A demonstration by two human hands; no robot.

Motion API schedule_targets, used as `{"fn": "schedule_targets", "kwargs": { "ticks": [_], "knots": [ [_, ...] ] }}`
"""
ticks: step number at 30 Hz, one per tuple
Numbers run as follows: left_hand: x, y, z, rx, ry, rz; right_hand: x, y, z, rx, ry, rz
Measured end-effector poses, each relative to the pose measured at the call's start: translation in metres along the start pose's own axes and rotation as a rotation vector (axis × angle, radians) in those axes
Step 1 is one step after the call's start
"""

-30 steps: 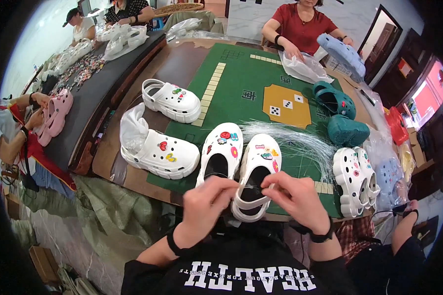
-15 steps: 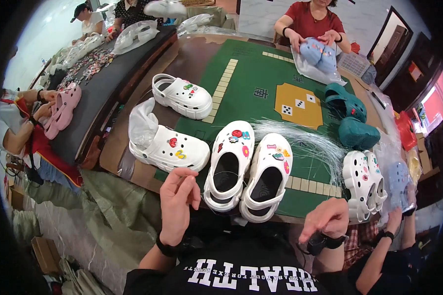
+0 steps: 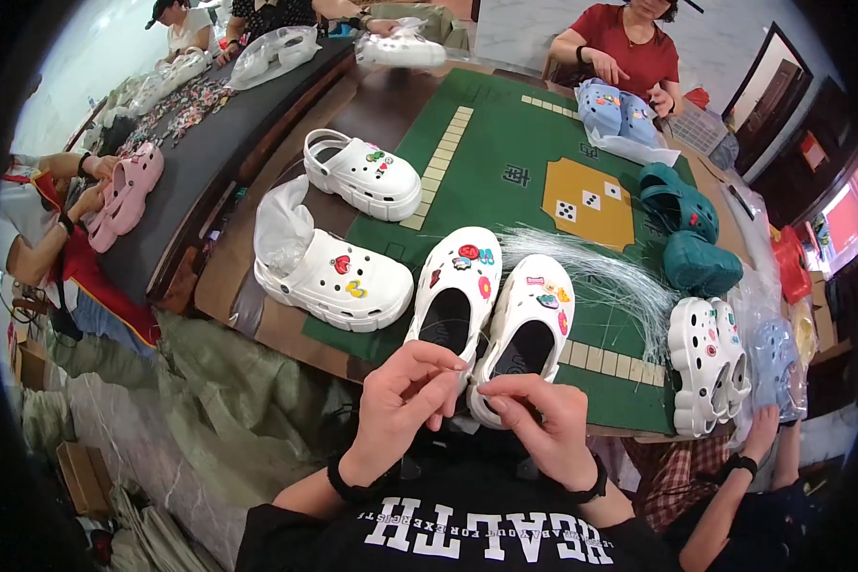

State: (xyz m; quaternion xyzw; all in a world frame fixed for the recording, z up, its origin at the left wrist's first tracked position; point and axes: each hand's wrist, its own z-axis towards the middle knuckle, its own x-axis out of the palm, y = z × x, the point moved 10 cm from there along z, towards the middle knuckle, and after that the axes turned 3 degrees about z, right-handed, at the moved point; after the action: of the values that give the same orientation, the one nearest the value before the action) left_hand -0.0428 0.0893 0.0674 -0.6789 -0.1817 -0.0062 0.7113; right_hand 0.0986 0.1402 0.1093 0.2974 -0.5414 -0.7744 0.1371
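At the near table edge, left hand (image 3: pixel 405 410) and right hand (image 3: pixel 534 424) meet fingertip to fingertip, pinching something too thin to identify, just below the heels of the white clog pair (image 3: pixel 491 310), toes pointing away, both hands equally near.

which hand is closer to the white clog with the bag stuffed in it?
Left. Left hand sits just right of and below the bag-stuffed clog; right hand is farther right.
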Motion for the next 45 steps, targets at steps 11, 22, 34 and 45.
{"fn": "schedule_targets", "kwargs": {
  "ticks": [11,22,34,45],
  "knots": [
    [0.004,0.008,0.001,-0.016,0.025,-0.011,-0.002,0.001,-0.002,-0.118,-0.026,-0.125],
    [0.004,0.021,-0.001,-0.056,0.042,-0.017,-0.002,0.007,-0.003,-0.185,-0.075,-0.209],
    [-0.003,0.026,0.0,-0.094,-0.046,0.029,-0.001,0.008,0.0,-0.176,-0.06,-0.248],
    [0.001,-0.044,-0.016,0.635,-0.209,0.646,-0.011,0.006,-0.008,-0.119,-0.196,-0.239]
  ]
}}
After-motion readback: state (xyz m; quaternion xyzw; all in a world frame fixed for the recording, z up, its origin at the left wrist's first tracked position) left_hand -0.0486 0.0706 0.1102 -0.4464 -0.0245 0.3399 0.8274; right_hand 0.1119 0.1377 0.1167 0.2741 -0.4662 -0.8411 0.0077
